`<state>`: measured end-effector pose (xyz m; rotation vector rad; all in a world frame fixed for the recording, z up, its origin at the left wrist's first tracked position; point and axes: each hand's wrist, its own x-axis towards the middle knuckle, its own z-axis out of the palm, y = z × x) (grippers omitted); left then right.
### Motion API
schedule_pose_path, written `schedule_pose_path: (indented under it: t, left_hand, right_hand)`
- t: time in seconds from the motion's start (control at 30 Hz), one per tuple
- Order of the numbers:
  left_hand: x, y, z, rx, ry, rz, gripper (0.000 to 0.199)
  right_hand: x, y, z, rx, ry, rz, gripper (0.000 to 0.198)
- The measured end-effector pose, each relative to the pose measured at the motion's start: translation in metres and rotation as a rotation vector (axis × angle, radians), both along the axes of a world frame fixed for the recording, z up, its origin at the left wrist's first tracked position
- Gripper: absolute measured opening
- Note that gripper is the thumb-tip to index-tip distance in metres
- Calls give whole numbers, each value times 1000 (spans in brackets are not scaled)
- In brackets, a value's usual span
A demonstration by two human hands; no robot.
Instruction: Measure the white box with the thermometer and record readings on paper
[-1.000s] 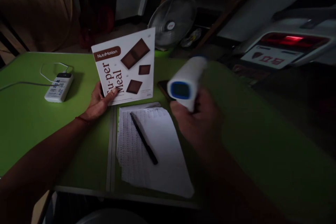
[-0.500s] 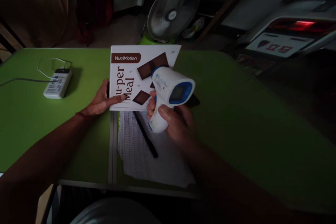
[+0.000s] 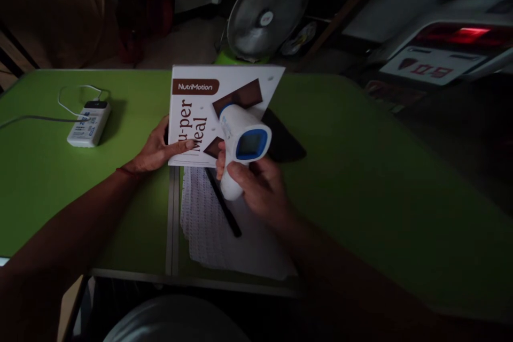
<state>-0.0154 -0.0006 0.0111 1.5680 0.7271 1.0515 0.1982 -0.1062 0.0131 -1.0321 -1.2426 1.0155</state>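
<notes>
Box: upright, printed face toward the person, mid-view above the far end of the paper. Left hand, at the box's 8 o'clock: pinches the side edge, thumb on the printed face. Right hand, at 5 o'clock: closed around the grip of the gun-shaped thermometer, display toward the person. The thermometer overlaps the box in view; contact cannot be confirmed. Status, as judged: both items are picked up and the thermometer is presented to the box; neither item is set down. The display is too dark to tell whether a value shows. The pen lies unheld on the paper at 6 o'clock. Outward: charger with cables on the table, 9 o'clock; fan, 1 o'clock
</notes>
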Motion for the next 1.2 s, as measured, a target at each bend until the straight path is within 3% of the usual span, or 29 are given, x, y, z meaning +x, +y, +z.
schedule_pose_path:
  t: [0.8, 1.2]
  left_hand:
    - [0, -4, 6, -38, 1, -10, 67]
    - [-2, 0, 0, -18, -24, -45, 69]
  right_hand:
    - [-5, -1, -2, 4, 30, -47, 29]
    - [-7, -1, -5, 29, 87, -58, 25]
